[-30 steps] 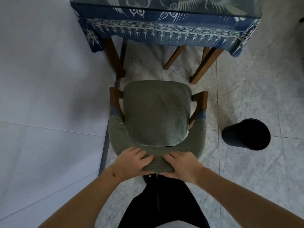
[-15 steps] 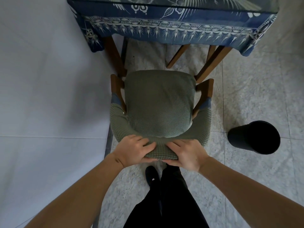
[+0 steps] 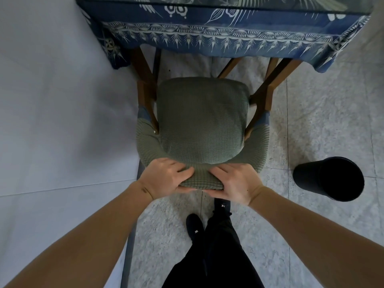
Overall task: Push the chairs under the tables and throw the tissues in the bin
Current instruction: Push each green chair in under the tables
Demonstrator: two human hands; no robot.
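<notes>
A chair (image 3: pixel 200 119) with a green knitted cover and brown wooden arms stands in front of me, its seat front close to the table's legs. My left hand (image 3: pixel 166 176) and my right hand (image 3: pixel 234 183) both grip the top of its backrest, side by side. The table (image 3: pixel 224 36) wears a blue patterned cloth that hangs over its near edge. A black round bin (image 3: pixel 330 178) stands on the floor to the right of the chair. No tissue shows in this view.
A white wall (image 3: pixel 58 121) runs close along the chair's left side. The floor (image 3: pixel 324 113) is grey speckled tile. My own legs in black trousers and black shoes (image 3: pixel 194 226) are just behind the chair.
The chair has slid forward towards the table, its seat front now between the table's legs. Both hands kept their grip on the backrest and I stepped after it.
</notes>
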